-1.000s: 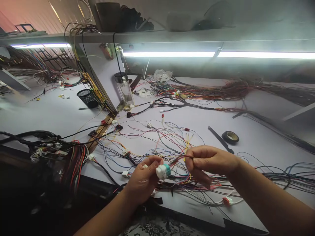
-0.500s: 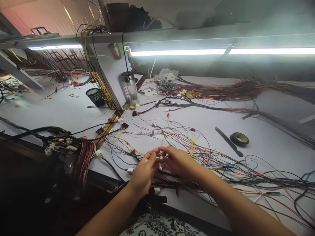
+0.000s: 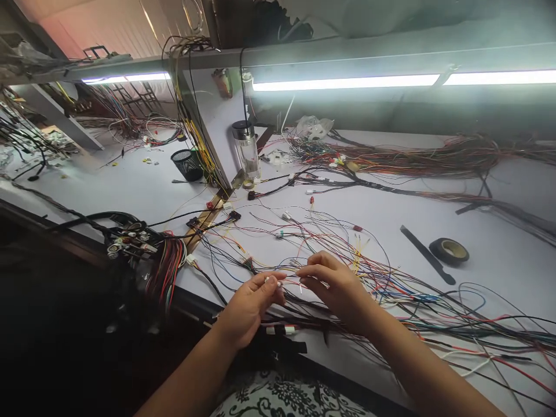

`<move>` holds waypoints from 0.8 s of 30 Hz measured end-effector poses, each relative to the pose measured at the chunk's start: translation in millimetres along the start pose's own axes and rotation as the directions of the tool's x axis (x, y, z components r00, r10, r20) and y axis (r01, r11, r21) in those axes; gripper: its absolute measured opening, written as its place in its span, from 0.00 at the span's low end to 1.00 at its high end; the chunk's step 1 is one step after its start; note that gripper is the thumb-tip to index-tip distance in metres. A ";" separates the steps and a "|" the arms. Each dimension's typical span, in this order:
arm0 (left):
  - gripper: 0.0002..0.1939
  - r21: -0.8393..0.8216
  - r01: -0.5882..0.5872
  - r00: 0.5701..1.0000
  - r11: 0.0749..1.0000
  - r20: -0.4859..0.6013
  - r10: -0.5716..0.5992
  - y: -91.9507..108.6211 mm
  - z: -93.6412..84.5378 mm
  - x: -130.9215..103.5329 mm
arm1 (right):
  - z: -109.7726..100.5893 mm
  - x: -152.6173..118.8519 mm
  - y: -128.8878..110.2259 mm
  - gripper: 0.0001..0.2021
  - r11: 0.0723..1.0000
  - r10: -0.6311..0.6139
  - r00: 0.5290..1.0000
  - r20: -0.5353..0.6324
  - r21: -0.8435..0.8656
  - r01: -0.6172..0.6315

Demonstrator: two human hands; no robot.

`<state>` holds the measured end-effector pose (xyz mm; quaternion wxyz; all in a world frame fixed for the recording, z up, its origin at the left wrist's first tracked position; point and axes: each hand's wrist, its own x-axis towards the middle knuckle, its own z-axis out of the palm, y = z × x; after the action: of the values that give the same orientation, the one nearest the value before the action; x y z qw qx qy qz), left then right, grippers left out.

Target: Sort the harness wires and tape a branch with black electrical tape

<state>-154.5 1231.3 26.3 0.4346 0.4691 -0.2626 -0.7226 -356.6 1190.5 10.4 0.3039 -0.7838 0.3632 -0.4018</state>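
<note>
A small white connector (image 3: 268,281) is pinched between the thumb and fingers of my left hand (image 3: 249,304), low over the wires. My right hand (image 3: 332,284) is just to the right, palm down, its thumb and fingertips closed on what looks like a thin wire. A narrow gap separates the two sets of fingertips. Beneath and around both hands spreads a loose wiring harness (image 3: 321,237) of red, black, blue and yellow wires. Several connectors hang on its ends, among them a white one with green (image 3: 279,234) and a dark red one (image 3: 357,228).
A roll of black tape (image 3: 449,251) and a dark flat strip (image 3: 428,255) lie to the right. A glass bottle (image 3: 247,153) stands by the upright panel, a black mesh cup (image 3: 186,165) left of it. More wire bundles (image 3: 412,156) run along the back.
My hands have drawn apart; the right hand has moved right and its fingertips have left the left hand's. The view has shifted, so the bench appears further right.
</note>
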 end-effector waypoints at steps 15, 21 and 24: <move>0.10 -0.295 0.159 0.984 0.942 -0.033 -0.176 -13.2 0.9 3.4 | 20.3 -6.5 -25.9 0.04 0.997 0.035 0.992 -0.117 -0.070 -0.043; 0.09 -0.287 0.154 0.988 0.945 0.028 -0.153 -15.5 2.3 1.4 | 25.2 -13.6 -22.1 0.04 0.993 0.066 0.996 -0.056 -0.090 -0.070; 0.07 -0.309 0.146 0.989 0.940 0.054 -0.136 -17.6 1.6 0.4 | 24.1 -14.6 -21.4 0.03 0.994 0.084 0.995 -0.048 -0.070 -0.087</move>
<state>-162.8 1239.5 12.9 0.4461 0.4006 -0.1175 -0.7916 -335.2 1218.6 9.0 0.2843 -0.7687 0.4172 -0.3927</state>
